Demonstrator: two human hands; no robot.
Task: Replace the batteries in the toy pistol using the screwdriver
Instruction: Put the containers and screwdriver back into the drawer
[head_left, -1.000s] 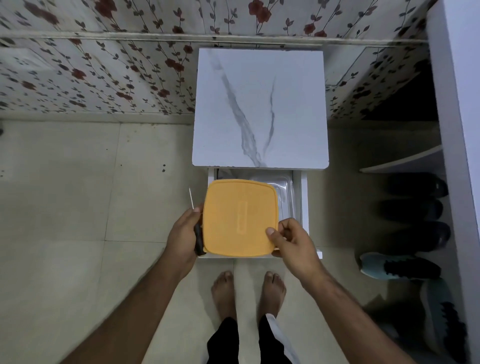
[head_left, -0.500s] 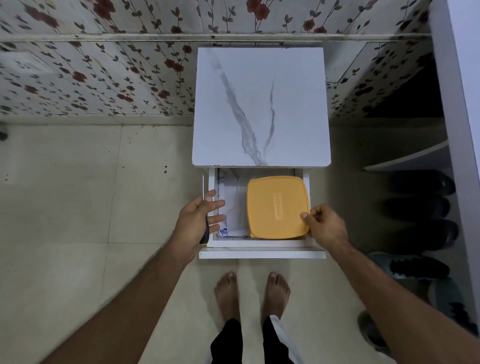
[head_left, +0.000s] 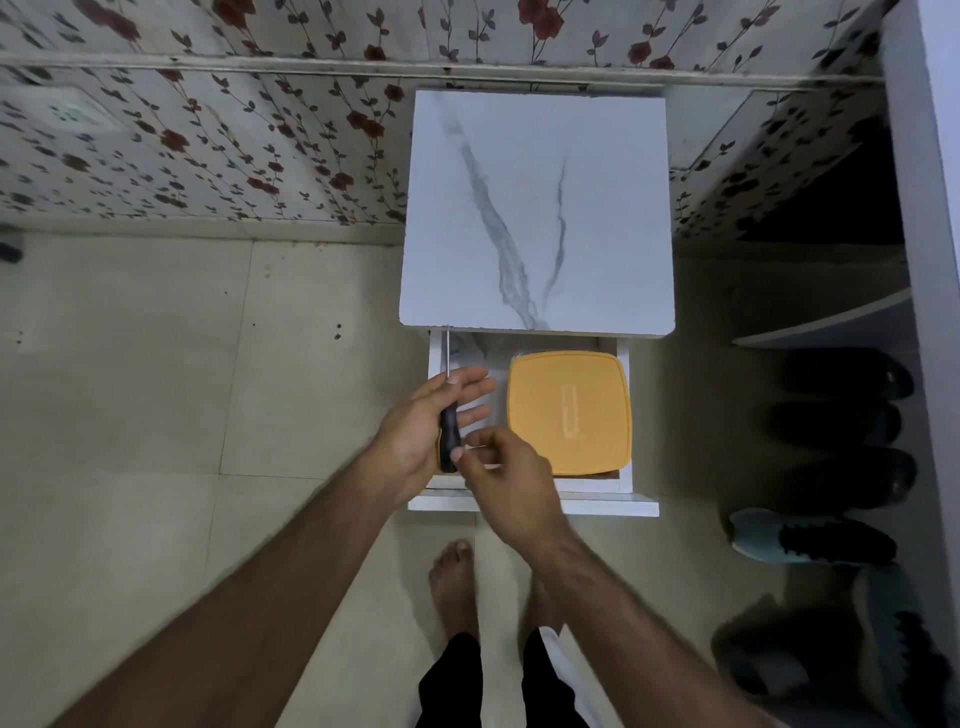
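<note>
Since the earlier frame, the right hand (head_left: 511, 470) has left the yellow lidded box (head_left: 570, 413) and crossed to the left, where its thumb and fingertips now meet the lower end of the screwdriver (head_left: 448, 423); whether they pinch the handle or only touch it cannot be told. Left hand (head_left: 423, 434): palm up over the drawer's front left corner, fingers spread and nearly straight, thumb laid along the black-and-yellow handle so that the tool lies in the palm. Screwdriver shaft: thin, metal, pointing away from the person along the drawer's left edge, its tip near the front edge of the cabinet top. Yellow lidded box: now resting flat in the right half of the open drawer (head_left: 530, 505), close to its right wall. Beside it, in the left half, pale paper or plastic (head_left: 475, 353), partly hidden by the left hand. Marble-patterned cabinet top (head_left: 535, 208): white with grey veins, standing against floral wallpaper (head_left: 208, 135). Right of the cabinet: a shelf unit and several shoes (head_left: 810, 538) on the tiled floor. Below the drawer front: the person's bare feet (head_left: 453, 582). No toy pistol is visible in this view.
</note>
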